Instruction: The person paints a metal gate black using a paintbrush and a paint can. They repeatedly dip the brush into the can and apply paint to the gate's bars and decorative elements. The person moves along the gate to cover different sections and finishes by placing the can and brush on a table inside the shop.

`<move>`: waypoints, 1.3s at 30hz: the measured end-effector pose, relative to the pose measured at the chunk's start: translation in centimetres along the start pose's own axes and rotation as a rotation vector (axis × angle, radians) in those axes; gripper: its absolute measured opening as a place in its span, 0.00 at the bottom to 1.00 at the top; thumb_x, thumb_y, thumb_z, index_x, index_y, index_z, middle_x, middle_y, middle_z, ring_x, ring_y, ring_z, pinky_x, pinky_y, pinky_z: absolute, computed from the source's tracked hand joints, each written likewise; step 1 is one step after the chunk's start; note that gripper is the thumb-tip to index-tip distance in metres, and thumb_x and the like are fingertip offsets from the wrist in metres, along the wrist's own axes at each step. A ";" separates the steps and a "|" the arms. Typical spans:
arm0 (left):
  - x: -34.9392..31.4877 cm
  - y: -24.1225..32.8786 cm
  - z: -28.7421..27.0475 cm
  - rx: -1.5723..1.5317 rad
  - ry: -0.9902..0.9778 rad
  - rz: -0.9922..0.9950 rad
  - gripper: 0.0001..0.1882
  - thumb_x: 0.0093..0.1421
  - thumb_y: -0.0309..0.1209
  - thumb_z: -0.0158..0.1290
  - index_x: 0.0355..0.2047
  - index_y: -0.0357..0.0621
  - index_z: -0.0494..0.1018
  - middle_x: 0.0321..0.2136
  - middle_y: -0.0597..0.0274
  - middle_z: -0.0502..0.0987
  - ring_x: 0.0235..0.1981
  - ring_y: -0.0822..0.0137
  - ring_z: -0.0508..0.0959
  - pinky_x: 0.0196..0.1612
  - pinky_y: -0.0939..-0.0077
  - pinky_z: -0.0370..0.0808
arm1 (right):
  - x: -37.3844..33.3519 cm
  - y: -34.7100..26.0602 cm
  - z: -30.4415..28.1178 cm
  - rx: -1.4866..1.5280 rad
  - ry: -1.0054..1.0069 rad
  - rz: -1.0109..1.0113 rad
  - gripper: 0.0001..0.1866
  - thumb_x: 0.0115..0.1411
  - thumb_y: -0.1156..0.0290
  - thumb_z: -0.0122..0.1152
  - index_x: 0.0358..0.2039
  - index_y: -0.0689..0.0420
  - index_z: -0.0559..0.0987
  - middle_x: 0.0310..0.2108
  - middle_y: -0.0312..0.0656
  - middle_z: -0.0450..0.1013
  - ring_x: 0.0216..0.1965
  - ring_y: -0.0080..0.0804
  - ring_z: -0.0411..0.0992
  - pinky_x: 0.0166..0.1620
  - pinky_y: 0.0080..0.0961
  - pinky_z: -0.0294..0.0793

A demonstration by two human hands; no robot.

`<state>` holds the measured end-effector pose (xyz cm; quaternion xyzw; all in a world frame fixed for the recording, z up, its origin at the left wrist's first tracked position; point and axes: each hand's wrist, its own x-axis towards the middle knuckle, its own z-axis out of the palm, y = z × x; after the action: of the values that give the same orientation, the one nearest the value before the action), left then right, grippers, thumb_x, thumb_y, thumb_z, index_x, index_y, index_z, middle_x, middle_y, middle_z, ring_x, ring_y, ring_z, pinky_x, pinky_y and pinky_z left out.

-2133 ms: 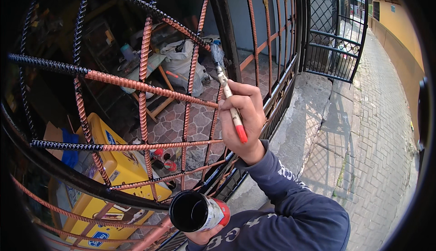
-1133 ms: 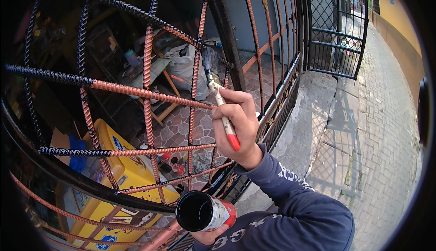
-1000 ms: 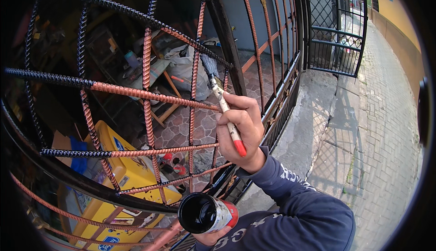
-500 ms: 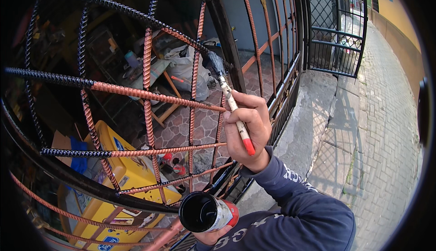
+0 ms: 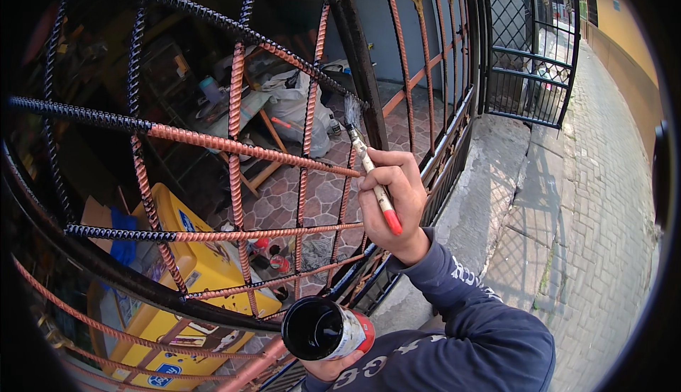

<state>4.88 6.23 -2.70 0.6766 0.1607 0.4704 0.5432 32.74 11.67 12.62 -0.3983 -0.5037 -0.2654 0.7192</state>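
Observation:
My right hand (image 5: 397,204) is closed round the pale handle of a paintbrush (image 5: 380,195), whose end is red. The dark, wet bristles point away from me and meet the end of a ribbed bar beside the black upright frame (image 5: 357,44). Below, my left hand (image 5: 333,368) is wrapped round the lower side of an open paint can (image 5: 352,333) holding black paint; most of that hand is hidden. The metal grille (image 5: 248,149) in front of me has ribbed bars, glossy black toward the upper left and reddish brown elsewhere.
Behind the grille stand a yellow chest (image 5: 191,264), white plastic bags (image 5: 294,112) and a wooden-legged stand (image 5: 262,172) on a stone-patterned floor. A black gate (image 5: 532,58) is open at the far right, beside a paved lane (image 5: 610,200).
My right hand has shifted slightly right and nearer, and the bristles have slid along the bar toward the black upright. The can stays almost in place.

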 end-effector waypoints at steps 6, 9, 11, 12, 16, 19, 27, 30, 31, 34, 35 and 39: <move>0.4 0.0 0.1 0.065 -0.048 0.002 0.58 0.43 0.24 0.75 0.70 0.31 0.52 0.61 0.43 0.69 0.60 0.52 0.75 0.65 0.52 0.71 | 1.2 -1.3 1.6 0.001 0.037 -0.056 0.14 0.47 0.89 0.66 0.34 0.60 0.78 0.51 0.57 0.70 0.42 0.45 0.78 0.44 0.33 0.80; 0.1 0.3 0.6 0.041 -0.012 -0.006 0.56 0.44 0.27 0.77 0.69 0.35 0.56 0.60 0.49 0.72 0.60 0.57 0.75 0.65 0.57 0.70 | 1.6 -1.8 2.0 0.088 -0.103 -0.115 0.14 0.47 0.89 0.65 0.33 0.60 0.78 0.49 0.56 0.70 0.41 0.43 0.78 0.45 0.31 0.79; -0.1 0.4 0.8 -0.002 0.020 -0.013 0.55 0.44 0.29 0.77 0.69 0.36 0.57 0.60 0.51 0.72 0.60 0.58 0.76 0.65 0.59 0.71 | 1.8 -2.2 2.0 0.175 0.087 -0.147 0.13 0.47 0.88 0.66 0.33 0.60 0.79 0.49 0.57 0.71 0.41 0.46 0.78 0.45 0.32 0.80; -0.2 0.3 0.7 0.000 0.021 -0.010 0.56 0.43 0.29 0.77 0.69 0.35 0.56 0.60 0.50 0.72 0.60 0.57 0.75 0.65 0.58 0.71 | 1.9 -2.3 2.0 0.150 0.151 -0.167 0.13 0.47 0.88 0.66 0.32 0.60 0.79 0.49 0.56 0.71 0.42 0.47 0.78 0.46 0.33 0.79; -0.3 0.0 0.0 0.065 -0.012 0.036 0.59 0.42 0.27 0.77 0.70 0.33 0.53 0.61 0.46 0.70 0.61 0.54 0.75 0.65 0.55 0.71 | 2.8 -2.6 2.4 0.024 -0.124 -0.039 0.13 0.47 0.88 0.67 0.33 0.59 0.79 0.48 0.55 0.71 0.42 0.44 0.78 0.45 0.35 0.78; -0.1 0.1 -0.1 0.102 0.001 0.093 0.61 0.40 0.25 0.77 0.71 0.32 0.51 0.62 0.43 0.68 0.61 0.52 0.74 0.65 0.53 0.71 | 3.2 -3.0 2.3 0.081 0.078 -0.158 0.15 0.45 0.89 0.67 0.34 0.60 0.78 0.47 0.55 0.72 0.39 0.40 0.78 0.41 0.29 0.78; -0.1 1.3 1.1 -0.019 0.038 -0.019 0.54 0.43 0.30 0.78 0.68 0.37 0.59 0.60 0.51 0.72 0.60 0.58 0.75 0.65 0.58 0.70 | 3.5 -3.5 2.1 0.126 0.107 -0.154 0.13 0.46 0.89 0.65 0.33 0.61 0.79 0.47 0.56 0.72 0.39 0.44 0.78 0.42 0.30 0.79; -0.2 0.7 0.7 0.008 0.040 -0.001 0.55 0.42 0.30 0.78 0.68 0.37 0.59 0.60 0.51 0.72 0.60 0.58 0.76 0.65 0.58 0.70 | 3.5 -3.7 2.3 0.115 -0.074 -0.028 0.12 0.47 0.88 0.66 0.32 0.61 0.79 0.48 0.56 0.72 0.40 0.42 0.78 0.42 0.30 0.79; -0.2 0.7 0.6 0.046 0.024 0.014 0.55 0.42 0.30 0.79 0.68 0.37 0.59 0.60 0.51 0.73 0.60 0.58 0.76 0.65 0.58 0.70 | 3.6 -3.8 2.5 0.108 -0.156 -0.009 0.11 0.48 0.88 0.66 0.32 0.61 0.79 0.48 0.57 0.72 0.41 0.41 0.79 0.43 0.30 0.79; -0.1 0.9 0.6 0.059 -0.015 0.061 0.58 0.42 0.25 0.76 0.69 0.30 0.53 0.59 0.44 0.71 0.58 0.53 0.76 0.63 0.53 0.73 | 3.5 -4.2 2.6 0.156 0.111 -0.195 0.11 0.49 0.88 0.66 0.33 0.61 0.79 0.49 0.57 0.71 0.42 0.40 0.79 0.45 0.30 0.79; -0.3 1.2 0.7 0.032 0.027 0.005 0.56 0.42 0.28 0.78 0.68 0.36 0.58 0.58 0.51 0.74 0.58 0.58 0.77 0.63 0.58 0.72 | 3.6 -4.2 2.9 0.196 0.181 -0.204 0.12 0.49 0.88 0.66 0.34 0.61 0.78 0.49 0.57 0.71 0.43 0.41 0.79 0.45 0.30 0.79; -0.4 1.7 0.7 0.024 0.019 0.001 0.56 0.43 0.28 0.78 0.68 0.36 0.58 0.58 0.51 0.74 0.58 0.59 0.77 0.63 0.58 0.72 | 3.8 -4.1 3.5 0.063 -0.069 -0.077 0.11 0.52 0.89 0.63 0.33 0.59 0.77 0.48 0.55 0.72 0.42 0.37 0.77 0.47 0.30 0.78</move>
<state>4.73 4.89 -1.35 0.6787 0.1711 0.4752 0.5332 29.05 12.40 18.00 -0.3649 -0.5512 -0.2629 0.7028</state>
